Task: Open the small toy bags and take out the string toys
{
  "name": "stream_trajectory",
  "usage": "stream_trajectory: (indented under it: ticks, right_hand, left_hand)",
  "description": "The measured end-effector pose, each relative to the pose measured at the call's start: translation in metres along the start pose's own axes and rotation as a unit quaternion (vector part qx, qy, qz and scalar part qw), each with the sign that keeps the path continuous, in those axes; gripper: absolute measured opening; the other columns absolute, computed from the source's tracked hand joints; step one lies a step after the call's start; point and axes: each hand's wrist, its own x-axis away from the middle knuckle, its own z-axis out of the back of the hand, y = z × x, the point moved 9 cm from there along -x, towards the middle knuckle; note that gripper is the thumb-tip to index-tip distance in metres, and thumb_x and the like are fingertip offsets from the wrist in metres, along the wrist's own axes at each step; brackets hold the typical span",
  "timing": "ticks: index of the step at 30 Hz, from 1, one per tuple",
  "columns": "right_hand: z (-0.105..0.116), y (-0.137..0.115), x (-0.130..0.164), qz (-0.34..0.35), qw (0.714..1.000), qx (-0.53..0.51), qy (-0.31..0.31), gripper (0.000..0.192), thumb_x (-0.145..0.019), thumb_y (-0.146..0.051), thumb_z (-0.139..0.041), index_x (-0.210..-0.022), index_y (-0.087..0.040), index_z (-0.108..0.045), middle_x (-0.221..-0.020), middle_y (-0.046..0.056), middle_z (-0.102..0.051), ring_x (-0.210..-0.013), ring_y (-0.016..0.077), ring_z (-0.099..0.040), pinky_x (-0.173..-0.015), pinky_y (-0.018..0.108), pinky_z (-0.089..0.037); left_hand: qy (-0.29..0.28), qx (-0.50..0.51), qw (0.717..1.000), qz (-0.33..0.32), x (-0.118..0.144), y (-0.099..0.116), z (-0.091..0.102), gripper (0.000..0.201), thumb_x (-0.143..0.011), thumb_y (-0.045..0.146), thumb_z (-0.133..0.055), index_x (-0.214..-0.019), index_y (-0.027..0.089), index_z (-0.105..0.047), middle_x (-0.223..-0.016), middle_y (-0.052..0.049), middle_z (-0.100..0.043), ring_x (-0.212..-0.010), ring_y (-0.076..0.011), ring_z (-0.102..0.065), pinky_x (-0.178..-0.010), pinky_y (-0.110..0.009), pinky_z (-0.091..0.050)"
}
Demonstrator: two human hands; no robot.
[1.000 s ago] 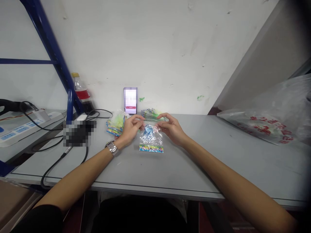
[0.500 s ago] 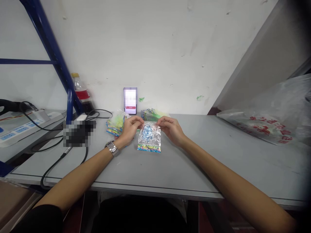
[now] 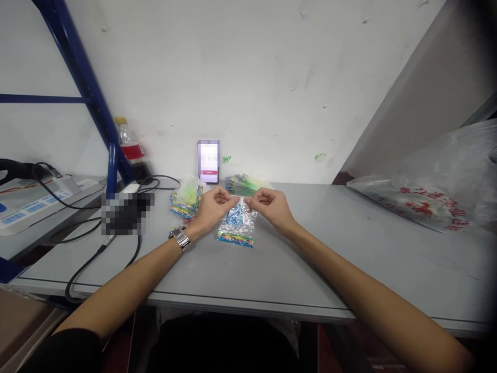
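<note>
Clear, crinkly plastic is what your hands are on: a small packet (image 3: 235, 224) with something blue inside and a bright, many-coloured printed strip along its near edge. It sits in the middle of the grey worktop (image 3: 295, 269), its bottom edge touching or just above the surface, its top edge lifted toward you. Your left hand (image 3: 209, 207) and right hand (image 3: 268, 205) are both curled narrow, thumb and fingertips pinching the packet's top edge, the two pinches close together near the middle.

Judging by its look, the packet is very light, soft and floppy, with a slick film that could slide between dry fingers. It will sag and fold rather than keep its shape. The safest hold seems to be the flat top seam or the printed strip, not the puffy middle.

Just behind your left hand lies a heap of similar packets with green contents (image 3: 185, 199), and another stack (image 3: 243, 184) behind your right. A phone (image 3: 208, 161) leans against the wall. A large plastic bag (image 3: 435, 194) rests far right.
</note>
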Motion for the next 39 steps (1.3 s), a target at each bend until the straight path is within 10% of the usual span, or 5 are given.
stream_trajectory:
  ticks: [39]
  right_hand:
    - [0.019, 0.016, -0.006, -0.048, 0.997, -0.033, 0.049, 0.044, -0.059, -0.042, -0.083, -0.067, -0.022, -0.044, -0.057, 0.0, -0.065, -0.063, 0.0202, -0.068, -0.069, 0.036, -0.052]
  left_hand:
    - [0.036, -0.008, 0.999, 0.011, -0.01, -0.019, 0.011, 0.016, -0.076, 0.02, -0.067, -0.081, 0.017, -0.051, -0.07, 0.0, -0.06, -0.063, -0.0114, -0.058, -0.062, -0.025, -0.047]
